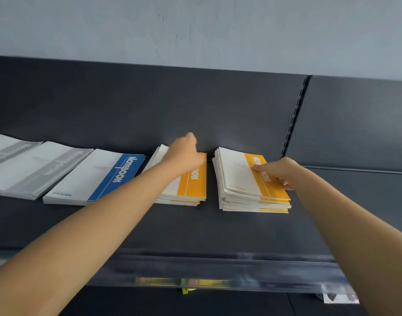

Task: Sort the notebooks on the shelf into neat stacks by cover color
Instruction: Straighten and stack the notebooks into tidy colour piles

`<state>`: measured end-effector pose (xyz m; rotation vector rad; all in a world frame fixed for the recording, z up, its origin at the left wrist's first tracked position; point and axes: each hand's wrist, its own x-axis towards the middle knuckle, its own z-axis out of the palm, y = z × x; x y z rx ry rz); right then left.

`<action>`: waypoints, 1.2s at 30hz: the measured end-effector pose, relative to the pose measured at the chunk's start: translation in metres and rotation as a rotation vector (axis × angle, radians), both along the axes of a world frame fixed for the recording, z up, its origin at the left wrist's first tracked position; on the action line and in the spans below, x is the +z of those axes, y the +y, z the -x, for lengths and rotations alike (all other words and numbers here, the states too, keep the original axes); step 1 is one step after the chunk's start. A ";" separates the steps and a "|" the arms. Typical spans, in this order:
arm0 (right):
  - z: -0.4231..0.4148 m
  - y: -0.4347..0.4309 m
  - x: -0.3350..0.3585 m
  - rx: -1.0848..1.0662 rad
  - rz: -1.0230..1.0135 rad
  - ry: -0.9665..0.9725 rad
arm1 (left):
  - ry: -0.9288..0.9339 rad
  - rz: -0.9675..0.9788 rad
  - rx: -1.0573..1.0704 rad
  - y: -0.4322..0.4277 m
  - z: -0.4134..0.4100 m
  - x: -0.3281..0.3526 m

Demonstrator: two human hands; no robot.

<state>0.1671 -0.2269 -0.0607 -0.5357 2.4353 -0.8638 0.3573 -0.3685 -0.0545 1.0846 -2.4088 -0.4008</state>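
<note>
Reaching up to a dark grey shelf (195,229), a person has both bare forearms stretched out towards two stacks of orange-banded notebooks that lie side by side, slightly apart, near the shelf's back panel (150,103). The left hand (184,153) rests on top of the lower orange stack (191,185), covering the far part of its top cover. Its fingers point away from the camera and are hidden behind the back of the hand, so it cannot be told whether they lie flat or curl round the far edge. The right hand (279,172) lies on the taller orange stack (241,179). Its fingers (260,168) are stretched out close together, flat on the orange band of the top cover, and the thumb sits low against the stack's right edge. The notebooks in this taller stack are somewhat uneven at the left side.

To the left of the lower orange stack, just beside it, lies a blue-banded notebook stack (93,176), angled a little. Further left is a grey-banded stack (36,169), and another grey-banded stack (2,149) is cut off by the left edge. All covers read "Notebook".

A slotted upright (293,124) divides the back panel to the right of the stacks. A clear price rail (218,270) runs along the shelf's front edge, blurred, with a yellow tag (186,290) below it. A pale wall (195,30) rises above.
</note>
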 end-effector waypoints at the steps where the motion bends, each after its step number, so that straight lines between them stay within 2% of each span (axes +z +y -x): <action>1: 0.001 0.002 -0.001 -0.014 0.024 -0.054 | 0.060 -0.207 -0.045 0.011 0.011 0.001; 3: 0.002 0.002 -0.001 -0.012 0.045 -0.116 | 0.113 -0.642 -0.097 0.035 0.031 0.004; 5: 0.002 0.002 0.001 0.009 0.036 -0.135 | 0.080 -0.846 -0.104 0.049 0.046 0.006; 7: 0.001 0.003 0.004 0.030 0.005 -0.158 | 0.085 -0.925 -0.080 0.053 0.054 0.010; 11: -0.002 0.005 0.004 0.032 0.002 -0.216 | 0.231 -1.074 0.025 0.053 0.058 0.010; 14: -0.003 0.009 0.005 0.031 0.027 -0.228 | 0.304 -1.116 0.049 0.052 0.057 0.011; 18: -0.002 0.015 0.005 0.009 0.201 -0.326 | 0.403 -1.166 0.021 0.053 0.057 0.020; 23: -0.015 0.018 0.006 -0.018 0.463 -0.423 | 0.518 -1.116 -0.155 0.071 0.058 0.025; 27: -0.017 0.026 0.022 -0.130 0.818 -0.219 | 0.705 -0.958 -0.384 0.065 0.053 0.025; 30: -0.025 0.029 0.024 -0.144 1.032 0.024 | 0.720 -0.802 -0.420 0.062 0.050 0.021; 33: -0.032 0.030 0.016 -0.076 1.118 0.113 | 0.647 -0.699 -0.445 0.061 0.046 0.012; 36: -0.032 0.031 0.010 -0.039 1.113 0.065 | 0.666 -0.661 -0.413 0.065 0.045 0.003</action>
